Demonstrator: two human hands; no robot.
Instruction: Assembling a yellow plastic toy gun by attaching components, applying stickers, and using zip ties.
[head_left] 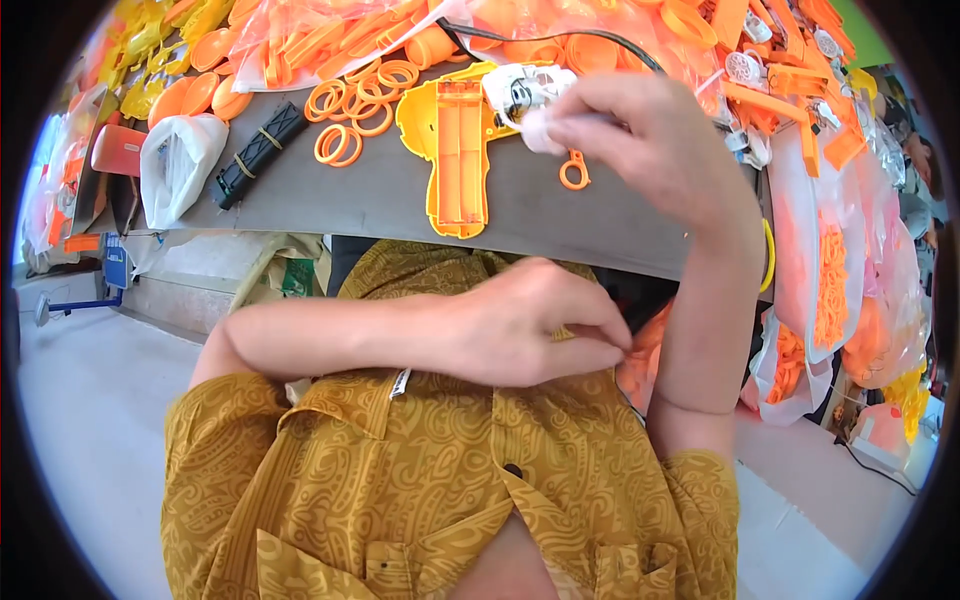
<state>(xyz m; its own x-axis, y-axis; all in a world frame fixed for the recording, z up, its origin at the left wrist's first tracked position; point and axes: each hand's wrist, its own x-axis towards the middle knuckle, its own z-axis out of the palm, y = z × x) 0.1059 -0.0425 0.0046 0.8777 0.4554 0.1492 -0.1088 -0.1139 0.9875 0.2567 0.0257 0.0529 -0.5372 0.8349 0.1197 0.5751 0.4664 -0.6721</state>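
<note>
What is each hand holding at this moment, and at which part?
The right hand pinches a small white piece at its edge, above the yellow toy shell. The left hand rests against the shirt; whether it holds anything cannot be told.

— What is the room like?
— A pale floor (90,400) runs from nine o'clock down to seven, in bright, even light.
— Furniture?
— A grey table (380,195) spans the upper middle, its edge bowed by the lens. A red chair (118,150) stands at ten o'clock, with a blue frame (112,275) low beside it at nine.
— And the right?
— More pale floor (840,490) at four o'clock, and a green wall (868,40) at one.
</note>
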